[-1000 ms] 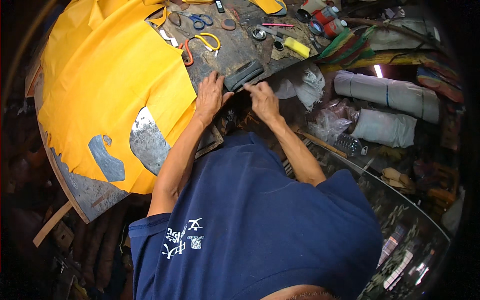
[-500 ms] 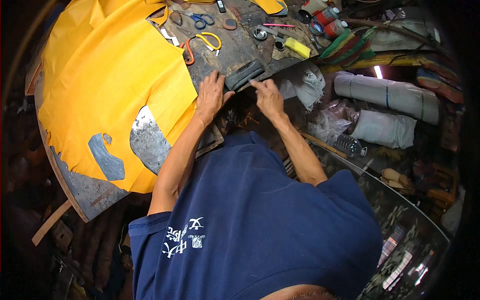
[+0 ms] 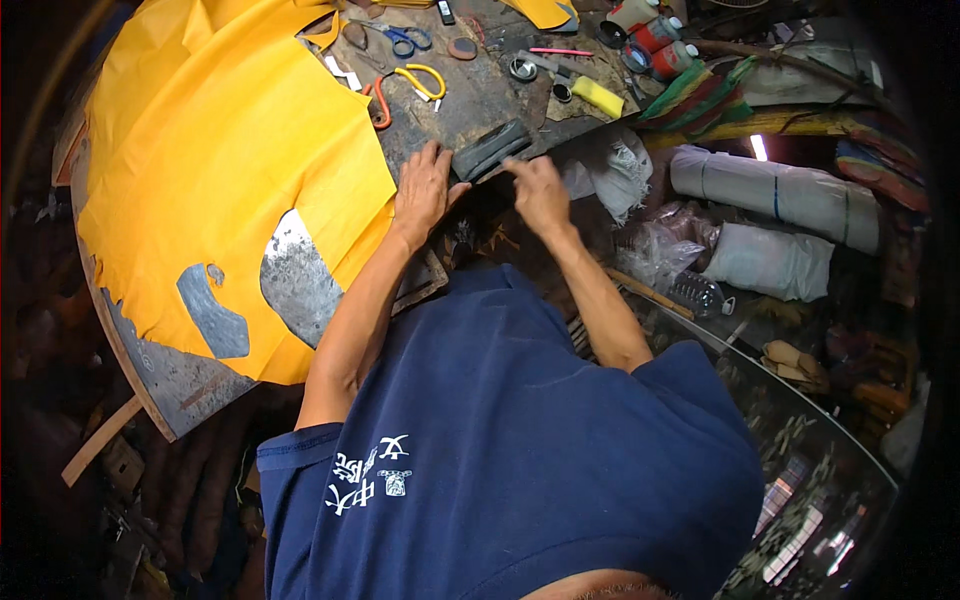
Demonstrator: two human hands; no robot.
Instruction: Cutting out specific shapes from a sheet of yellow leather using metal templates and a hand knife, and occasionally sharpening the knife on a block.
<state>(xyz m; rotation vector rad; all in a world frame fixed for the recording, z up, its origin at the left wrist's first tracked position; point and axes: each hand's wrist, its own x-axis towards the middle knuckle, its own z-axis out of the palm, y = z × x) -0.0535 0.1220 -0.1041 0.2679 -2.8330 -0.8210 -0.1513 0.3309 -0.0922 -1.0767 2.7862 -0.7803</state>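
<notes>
My left hand (image 3: 422,190) lies flat at the table's near edge, fingers stretched out and thumb apart. Its thumb is close to the left end of a dark grey block (image 3: 490,150), which looks like a sharpening stone. At the block's right end is my right hand (image 3: 542,195), its fingers curled closed. Whatever those fingers grip is hidden or too small to make out. A large yellow sheet (image 3: 230,150), like leather or cloth with holes cut out, spreads beside my left forearm. Beyond the block lie scissors with yellow and orange handles (image 3: 425,78).
Blue-handled scissors (image 3: 405,42), a yellow block (image 3: 598,97) and a pink pen (image 3: 560,51) lie farther back on the dark table (image 3: 470,95). Red bottles (image 3: 668,60) stand at the far right. Wrapped rolls (image 3: 775,185) and a clear plastic bottle (image 3: 700,292) are right of the table.
My right hand has shifted very slightly beside the block. The left hand stays in place, and the whole view has moved a little.
</notes>
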